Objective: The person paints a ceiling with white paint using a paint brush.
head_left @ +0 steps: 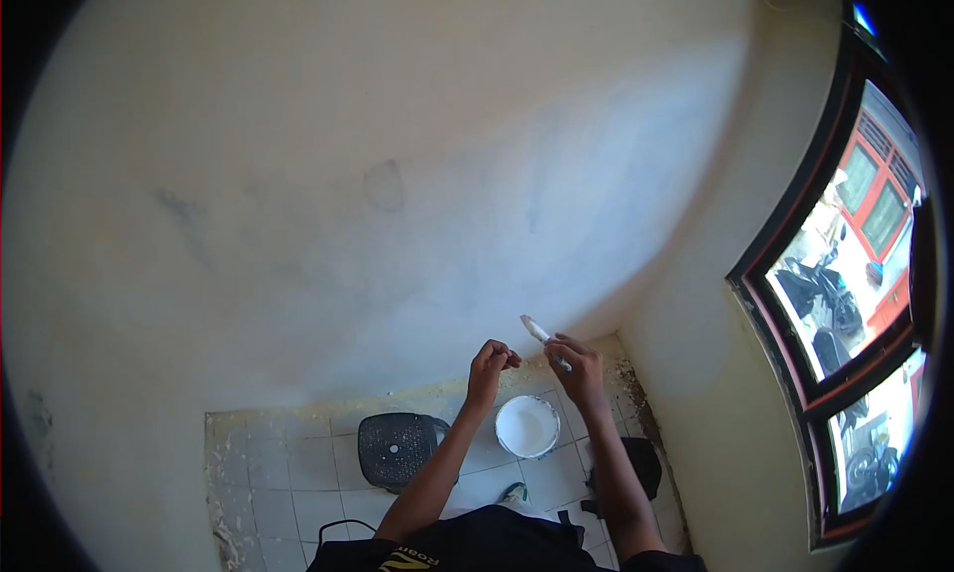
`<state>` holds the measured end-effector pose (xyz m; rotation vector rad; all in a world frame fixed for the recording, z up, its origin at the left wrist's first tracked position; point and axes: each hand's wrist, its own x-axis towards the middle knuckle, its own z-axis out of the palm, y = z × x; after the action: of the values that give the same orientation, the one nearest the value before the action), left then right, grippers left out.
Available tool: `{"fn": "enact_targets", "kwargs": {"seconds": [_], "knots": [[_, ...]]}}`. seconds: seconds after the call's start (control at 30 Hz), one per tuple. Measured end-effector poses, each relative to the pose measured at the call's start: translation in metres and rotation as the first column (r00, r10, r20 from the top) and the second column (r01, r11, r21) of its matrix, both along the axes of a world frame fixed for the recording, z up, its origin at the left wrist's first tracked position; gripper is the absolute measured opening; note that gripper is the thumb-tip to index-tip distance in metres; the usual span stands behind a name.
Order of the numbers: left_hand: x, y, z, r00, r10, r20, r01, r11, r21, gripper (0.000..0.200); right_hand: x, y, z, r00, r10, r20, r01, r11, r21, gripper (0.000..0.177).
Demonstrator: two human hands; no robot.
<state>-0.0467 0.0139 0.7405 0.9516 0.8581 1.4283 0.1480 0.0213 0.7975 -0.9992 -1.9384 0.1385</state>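
Observation:
My right hand (pixel 577 365) is closed around a slim white paintbrush (pixel 537 329), whose pale end points up and left toward the wall. Just left of it, my left hand (pixel 489 363) is raised with its fingers curled together in a pinch. Whatever may be between those fingertips is too small to make out. Below and between both hands, a round white bucket (pixel 528 426) stands on the floor, with white paint-like stuff inside and smears along its rim. Neither hand touches the bucket.
A patchy whitish wall (pixel 397 254) rises ahead, meeting a side wall at right. A dark-framed window (pixel 810 393) is on the right. On the tiled floor (pixel 308 463) are a black plastic stool (pixel 397 451) and a dark object (pixel 641 468). Flaked debris lines the wall's base.

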Motion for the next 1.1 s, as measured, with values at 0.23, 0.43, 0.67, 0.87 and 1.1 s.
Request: {"fn": "enact_targets", "kwargs": {"seconds": [0.23, 0.43, 0.67, 0.87, 1.1], "knots": [[-0.048, 0.019, 0.005, 0.978, 0.179, -0.109, -0.173, 0.983, 0.058, 0.008, -0.040, 0.084, 0.036, 0.965, 0.258, 0.040, -0.259, 0.965, 0.036, 0.017], [-0.126, 0.063, 0.025, 0.917, 0.363, -0.164, -0.354, 0.932, 0.078, 0.009, -0.139, 0.142, 0.069, 0.939, 0.339, 0.052, -0.343, 0.932, 0.117, 0.021], [-0.179, 0.113, 0.032, 0.895, 0.426, -0.129, -0.421, 0.905, 0.066, 0.010, -0.227, 0.193, 0.099, 0.916, 0.399, 0.033, -0.398, 0.897, 0.192, 0.021], [-0.194, 0.139, 0.043, 0.907, 0.404, -0.121, -0.400, 0.915, 0.054, 0.009, -0.246, 0.220, 0.143, 0.919, 0.375, 0.121, -0.394, 0.867, 0.306, 0.022], [-0.195, 0.147, 0.048, 0.915, 0.395, -0.079, -0.390, 0.918, 0.069, 0.008, -0.236, 0.208, 0.193, 0.966, 0.253, 0.052, -0.204, 0.626, 0.752, 0.018]]}}
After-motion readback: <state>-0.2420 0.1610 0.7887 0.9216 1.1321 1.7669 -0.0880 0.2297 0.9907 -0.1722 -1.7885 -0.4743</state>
